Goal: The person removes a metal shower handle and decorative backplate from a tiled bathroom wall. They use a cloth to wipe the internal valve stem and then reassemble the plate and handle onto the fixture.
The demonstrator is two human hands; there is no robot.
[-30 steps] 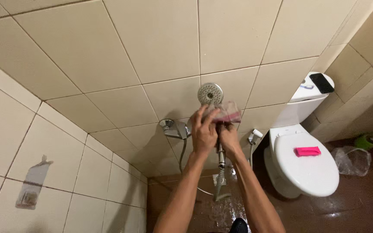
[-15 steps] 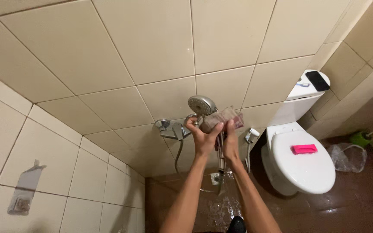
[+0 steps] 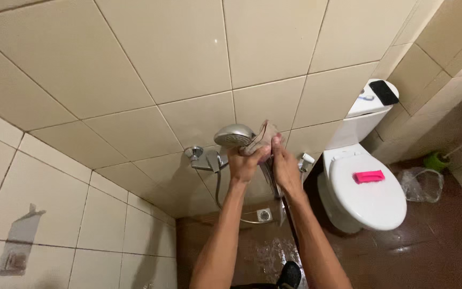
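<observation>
Both hands raised to a shower head at a tiled bathroom wall.

The left hand (image 3: pixel 244 165) has its fingers curled shut around a crumpled cloth (image 3: pixel 262 138), pressed against the round shower head (image 3: pixel 233 135). The right hand (image 3: pixel 286 169) closes its fingers on the chrome rail (image 3: pixel 270 179) just below, thumb touching the cloth. A wall tap (image 3: pixel 201 158) sits left of the hands; the hose (image 3: pixel 219 190) loops beneath. To the right stand a white toilet (image 3: pixel 367 200) bearing a pink object (image 3: pixel 369 176), a dark phone (image 3: pixel 384 92) on its cistern.

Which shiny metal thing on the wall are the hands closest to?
The round silver shower head. The left hand and right hand press a crumpled beige cloth against it, while the chrome tap sits apart, lower left.
</observation>
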